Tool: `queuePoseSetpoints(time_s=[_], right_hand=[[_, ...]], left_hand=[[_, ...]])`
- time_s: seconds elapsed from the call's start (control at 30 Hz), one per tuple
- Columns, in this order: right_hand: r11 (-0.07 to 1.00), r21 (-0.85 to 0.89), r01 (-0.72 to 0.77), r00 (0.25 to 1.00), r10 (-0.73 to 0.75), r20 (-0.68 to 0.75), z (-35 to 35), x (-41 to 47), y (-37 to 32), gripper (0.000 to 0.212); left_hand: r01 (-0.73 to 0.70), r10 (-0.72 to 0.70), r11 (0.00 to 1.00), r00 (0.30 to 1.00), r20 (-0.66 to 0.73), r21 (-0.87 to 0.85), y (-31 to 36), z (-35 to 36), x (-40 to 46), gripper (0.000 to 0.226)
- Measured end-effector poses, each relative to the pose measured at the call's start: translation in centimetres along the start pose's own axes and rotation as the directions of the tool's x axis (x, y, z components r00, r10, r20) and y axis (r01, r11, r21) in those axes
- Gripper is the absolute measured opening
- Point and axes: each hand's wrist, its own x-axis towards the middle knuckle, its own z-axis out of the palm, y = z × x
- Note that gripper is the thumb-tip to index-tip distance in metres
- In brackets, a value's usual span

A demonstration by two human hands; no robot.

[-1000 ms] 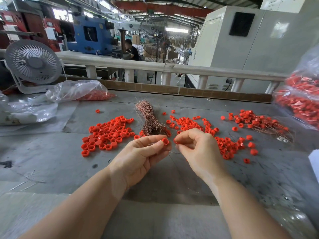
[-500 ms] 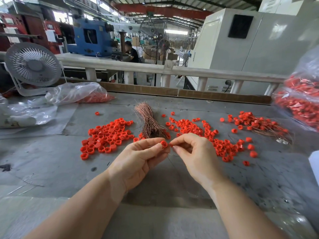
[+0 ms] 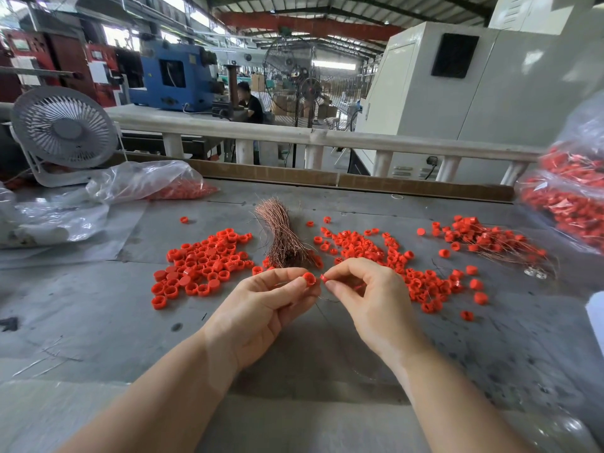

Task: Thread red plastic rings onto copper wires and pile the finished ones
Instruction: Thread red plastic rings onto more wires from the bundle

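Note:
My left hand (image 3: 261,308) pinches one red ring (image 3: 309,278) between thumb and forefinger above the grey table (image 3: 98,322). My right hand (image 3: 369,299) pinches a small red piece (image 3: 323,278) right beside it, and a thin wire (image 3: 327,299) trails down between the hands. A bundle of copper wires (image 3: 281,233) lies just beyond my fingers. Loose red rings lie in a left heap (image 3: 202,259) and a right heap (image 3: 376,253). Finished rings on wires are piled at the far right (image 3: 483,238).
A small white fan (image 3: 63,132) stands at the back left beside plastic bags (image 3: 143,179), one holding red rings. A big bag of red parts (image 3: 568,197) sits at the right edge. A wooden lip (image 3: 359,184) and white railing (image 3: 294,135) bound the table's far side.
My two hands have come closer together, so the ring in my left hand and the red piece in my right now nearly touch. The heaps have not moved.

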Motion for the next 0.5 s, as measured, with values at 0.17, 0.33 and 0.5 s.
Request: queuePoseSetpoints(time_s=[0.17,0.33,0.5], right_hand=[[1.0,0.006,-0.007,1.0,0.007,0.001,-0.07,-0.02,-0.13,0.014],[1.0,0.011,-0.007,1.0,0.006,0.008,-0.15,-0.08,-0.25,0.013],[1.0,0.018,0.007,1.0,-0.008,0.005,-0.17,-0.06,-0.38,0.012]], left_hand=[[0.001,-0.001,1.0,1.0,0.005,0.006,0.0,0.02,-0.04,0.022],[0.0,0.0,1.0,1.0,0.002,0.008,0.0,0.05,-0.14,0.02],[0.002,-0.002,1.0,1.0,0.006,0.014,0.07,0.02,-0.09,0.018]])
